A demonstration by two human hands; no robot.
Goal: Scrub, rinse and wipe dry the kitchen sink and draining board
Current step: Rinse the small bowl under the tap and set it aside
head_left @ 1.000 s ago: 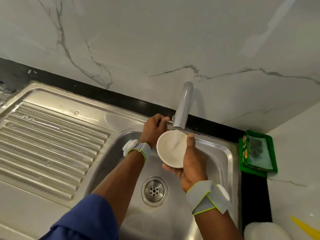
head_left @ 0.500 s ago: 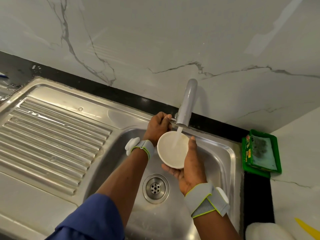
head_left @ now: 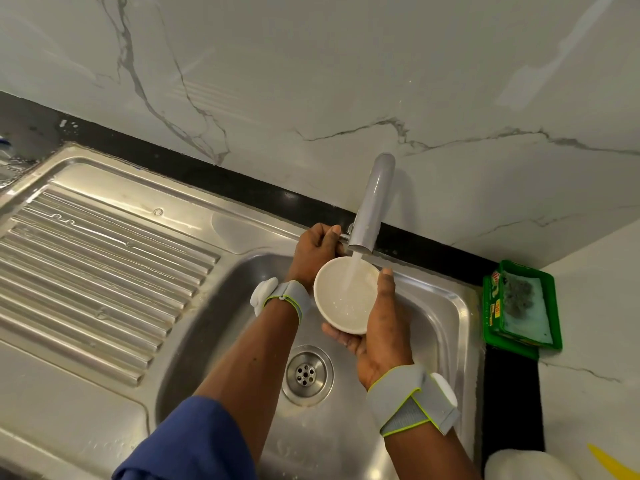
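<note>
— What are you holding?
— My left grip [head_left: 317, 249] is curled round the tap lever [head_left: 344, 236], centre frame; my right grip [head_left: 381, 327] clasps a white bowl [head_left: 332, 301] under the running tap [head_left: 372, 209].
— And the sink?
— The sink [head_left: 214, 327] lies below them, draining board [head_left: 97, 265] at left.

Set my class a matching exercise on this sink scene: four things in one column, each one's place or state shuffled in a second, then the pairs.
Things: 1 white bowl; 2 green tray; 3 drain; 4 draining board
Places: A left of the basin; B on the counter, right of the basin; C in the right hand, under the tap stream; D in the basin floor
Pairs: 1-C; 2-B; 3-D; 4-A
</note>
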